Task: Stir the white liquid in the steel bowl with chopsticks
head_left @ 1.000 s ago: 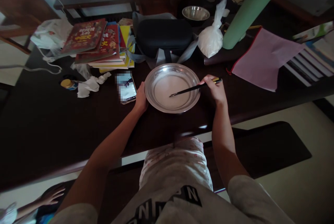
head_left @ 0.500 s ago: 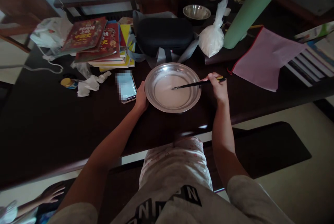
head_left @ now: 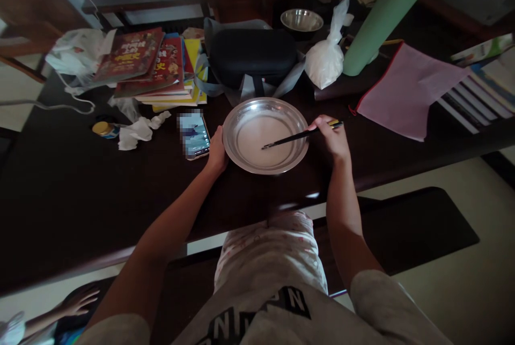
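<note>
Dark table (head_left: 80,195), steel plate (head_left: 241,160) near front edge, left hand (head_left: 217,152) grasping rim, right hand (head_left: 332,138) clenched round chopsticks (head_left: 300,135), phone (head_left: 194,134) beside.

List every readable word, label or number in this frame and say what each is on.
"N": large letter on the shirt; the rest of that print is cut off or folded, unreadable.
Books: yellow cover titles, too small and blurred to read.
Phone: screen blurred, unreadable.
Stacked books at right: no legible text.
Jar: label too small.
Pan, chopsticks, left hand, right hand: no text.
</note>
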Demonstrator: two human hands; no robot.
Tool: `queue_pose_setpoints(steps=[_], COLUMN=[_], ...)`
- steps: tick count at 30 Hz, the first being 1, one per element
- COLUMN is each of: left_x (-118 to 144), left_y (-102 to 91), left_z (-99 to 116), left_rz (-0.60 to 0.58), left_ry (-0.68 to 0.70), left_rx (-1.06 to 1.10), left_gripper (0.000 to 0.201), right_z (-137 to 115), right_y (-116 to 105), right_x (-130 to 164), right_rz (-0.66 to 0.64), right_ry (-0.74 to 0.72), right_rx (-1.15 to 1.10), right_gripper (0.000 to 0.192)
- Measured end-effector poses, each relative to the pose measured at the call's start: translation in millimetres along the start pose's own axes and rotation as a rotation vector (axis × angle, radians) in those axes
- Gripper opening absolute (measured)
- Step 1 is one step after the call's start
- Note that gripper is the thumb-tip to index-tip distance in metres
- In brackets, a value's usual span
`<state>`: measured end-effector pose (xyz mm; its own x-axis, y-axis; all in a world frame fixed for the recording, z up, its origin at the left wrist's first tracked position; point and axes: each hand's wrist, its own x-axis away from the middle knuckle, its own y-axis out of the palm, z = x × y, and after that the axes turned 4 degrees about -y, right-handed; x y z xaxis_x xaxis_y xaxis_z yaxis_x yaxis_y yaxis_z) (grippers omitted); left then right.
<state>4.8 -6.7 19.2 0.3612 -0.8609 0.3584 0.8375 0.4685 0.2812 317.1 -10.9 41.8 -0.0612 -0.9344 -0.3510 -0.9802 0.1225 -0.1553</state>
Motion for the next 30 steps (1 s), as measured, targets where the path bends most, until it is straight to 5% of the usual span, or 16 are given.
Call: queue_pose_setpoints(steps=[2,7,12,17,22,27,30], left_x=[0.7,1.5,2.0,2.6,0.1,0.6,1.5], left_y=[0.4,0.7,0.7,1.3,0.7,0.7,1.2], left_z=[0.5,0.3,1.7,2.3,-0.6,-0.3,0.4], left_rz=[0.003,-0.010,-0.027,0.008,-0.026,0.011,0.004], left_ry=[0.004,-0.001,-0.009,-0.002,-0.011,0.006,0.015], left_rx=[-0.012,-0.005,-0.012,-0.015,-0.012,-0.019,-0.015], left_gripper=[0.033,0.031,0.034,0.033,0.029,0.031,0.030], right_z=[-0.5,1.8,-0.3,2.0,-0.8,2.6,3.9], right_y=[1.3,-1.7,1.5,-1.5,0.4,-2.1,-1.7], right_x=[-0.4,-0.8,0.4,-0.5,-0.1,-0.9,-0.7], right_rz=[-0.032,0.164,-0.025,0.146,-0.016,0.129,0.063], right_ry=[-0.016,-0.020,-0.015,-0.028,-0.024,-0.047,-0.029], right_rx=[0.013,0.036,0.030,0.027,-0.003,0.004,-0.018], right_gripper=[0.055,0.056,0.056,0.053,0.053,0.051,0.051])
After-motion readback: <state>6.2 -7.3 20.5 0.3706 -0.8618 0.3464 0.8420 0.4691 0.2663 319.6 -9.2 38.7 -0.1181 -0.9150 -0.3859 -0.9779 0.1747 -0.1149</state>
